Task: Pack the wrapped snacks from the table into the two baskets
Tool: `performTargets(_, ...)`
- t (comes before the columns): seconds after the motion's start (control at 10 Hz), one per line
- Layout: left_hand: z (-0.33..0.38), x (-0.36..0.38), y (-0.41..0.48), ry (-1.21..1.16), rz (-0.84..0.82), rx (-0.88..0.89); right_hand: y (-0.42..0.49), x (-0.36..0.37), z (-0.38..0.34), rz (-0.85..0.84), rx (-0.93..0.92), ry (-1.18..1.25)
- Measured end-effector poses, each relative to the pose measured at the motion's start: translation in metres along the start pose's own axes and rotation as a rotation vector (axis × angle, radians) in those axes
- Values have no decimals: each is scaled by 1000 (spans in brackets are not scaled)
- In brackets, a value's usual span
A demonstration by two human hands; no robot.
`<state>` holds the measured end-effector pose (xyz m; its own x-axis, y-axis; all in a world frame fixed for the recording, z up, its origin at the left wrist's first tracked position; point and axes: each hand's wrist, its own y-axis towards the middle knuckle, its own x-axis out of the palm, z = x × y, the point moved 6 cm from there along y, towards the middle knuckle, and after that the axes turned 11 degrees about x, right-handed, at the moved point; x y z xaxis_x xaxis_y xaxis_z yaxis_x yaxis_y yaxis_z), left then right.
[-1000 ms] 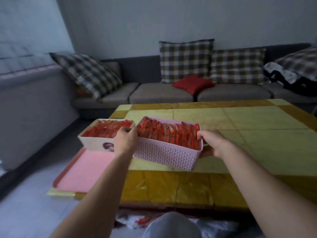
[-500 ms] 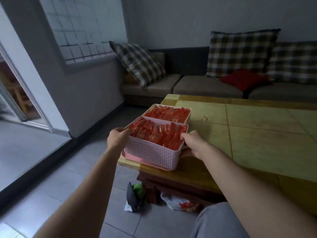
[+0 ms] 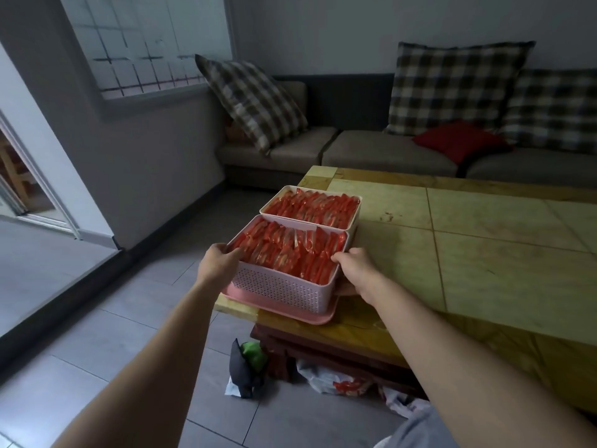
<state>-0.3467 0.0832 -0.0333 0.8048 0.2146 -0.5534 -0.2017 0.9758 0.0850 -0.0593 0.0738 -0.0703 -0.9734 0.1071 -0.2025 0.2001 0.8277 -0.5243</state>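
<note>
Head view: both hands [image 3: 219, 265] [image 3: 355, 270] grip the pink basket [image 3: 284, 291].

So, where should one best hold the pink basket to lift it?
By the two short ends under the rim, from either side, as the left hand and right hand do: the pink basket is long, full and open-topped.

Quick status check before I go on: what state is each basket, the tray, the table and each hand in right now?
Pink perforated plastic basket: full of red wrapped snacks, sitting on the tray.
White plastic basket: full of red snacks, on the tray behind the pink one.
Pink flat tray: at the table's corner, carrying both baskets.
Yellow tiled table: no loose snacks visible.
Left hand: gripping the pink basket's left end.
Right hand: gripping its right end.
</note>
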Motion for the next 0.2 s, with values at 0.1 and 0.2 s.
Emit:
performTargets(0.1,25,-9,-12,188,172,124,-15,-15,-18,79,-140,-230)
performTargets(0.2,59,-7,-26,224,245,270,-42,-41,-38,252,-236,-410)
